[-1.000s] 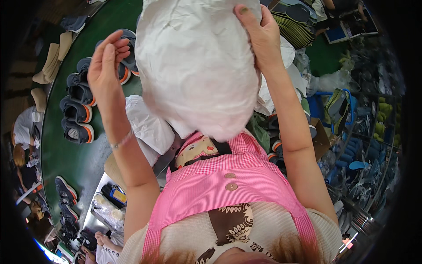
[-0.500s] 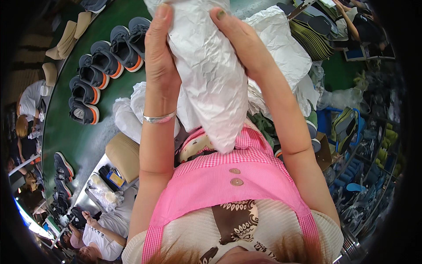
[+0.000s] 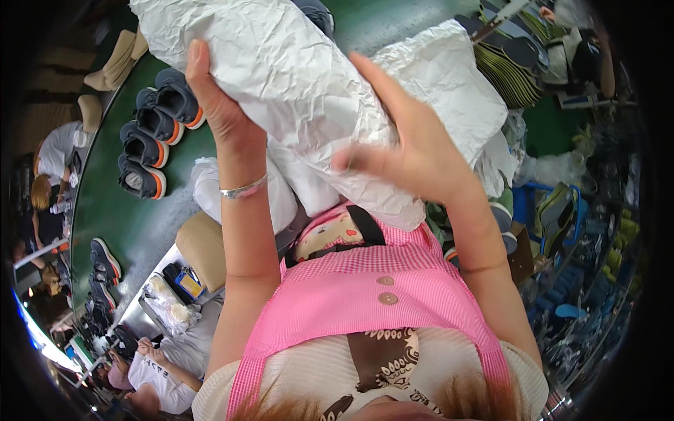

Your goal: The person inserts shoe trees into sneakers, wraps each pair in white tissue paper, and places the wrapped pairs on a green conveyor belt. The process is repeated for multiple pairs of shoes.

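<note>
A long bundle of crumpled white paper (image 3: 281, 77) stretches slantwise in front of me; what it may wrap is hidden. My left hand (image 3: 221, 105) grips its left side, thumb on top and the other fingers hidden underneath. At the bundle's right side is my right hand (image 3: 414, 147), its index finger stretched along the edge and its thumb apart over the paper, smeared by motion. More crumpled white paper (image 3: 449, 91) lies just beyond the right hand. White wrapped pieces (image 3: 270, 189) rest under the bundle, close to my apron.
Dark grey shoes with orange-trimmed soles (image 3: 144, 147) stand in a row on the green table (image 3: 105, 217) at left. Beside my left forearm are a tan curved piece (image 3: 200, 245) and a tray (image 3: 165, 305). Stacked insoles (image 3: 505, 74) lie far right. Other people sit at left.
The bundle has swung from nearly upright to a slant, its top toward the left. My left hand moved left and down; my right hand slid lower along the paper, thumb moving.
</note>
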Available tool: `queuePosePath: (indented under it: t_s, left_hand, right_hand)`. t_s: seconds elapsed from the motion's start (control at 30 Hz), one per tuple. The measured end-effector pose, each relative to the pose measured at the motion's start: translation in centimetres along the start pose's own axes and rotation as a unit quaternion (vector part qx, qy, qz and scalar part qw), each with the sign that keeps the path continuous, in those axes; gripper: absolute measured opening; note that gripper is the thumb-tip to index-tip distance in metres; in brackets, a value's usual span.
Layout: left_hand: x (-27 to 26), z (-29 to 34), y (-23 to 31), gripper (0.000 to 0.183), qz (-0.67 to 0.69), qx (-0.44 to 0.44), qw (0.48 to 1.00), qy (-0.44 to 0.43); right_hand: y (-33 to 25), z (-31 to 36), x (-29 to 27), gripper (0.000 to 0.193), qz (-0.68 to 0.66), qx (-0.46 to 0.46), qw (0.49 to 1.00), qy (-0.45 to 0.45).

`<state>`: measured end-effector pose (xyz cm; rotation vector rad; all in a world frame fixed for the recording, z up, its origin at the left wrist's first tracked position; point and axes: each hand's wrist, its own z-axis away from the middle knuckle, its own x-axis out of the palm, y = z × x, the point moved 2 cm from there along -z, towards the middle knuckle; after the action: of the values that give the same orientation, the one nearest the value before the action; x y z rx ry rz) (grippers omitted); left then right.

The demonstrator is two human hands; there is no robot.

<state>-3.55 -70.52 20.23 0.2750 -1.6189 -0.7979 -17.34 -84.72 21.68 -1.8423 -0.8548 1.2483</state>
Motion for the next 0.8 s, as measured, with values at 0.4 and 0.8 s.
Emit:
queuePosePath:
  t_s: [0.4, 0.8]
  left_hand:
    - [1.9, 3.1, 2.7, 0.05, -0.156, 0.049, 0.986, -0.042]
    - [-3.4, 5.6, 1.2, 0.031, -0.153, -0.012, 0.984, -0.087]
  right_hand:
    - [2.3, -1.7, 2.1, 0.021, 0.24, -0.14, 0.957, 0.085]
    - [4.4, 0.5, 4.4, 0.053, -0.758, 0.168, 0.618, -0.121]
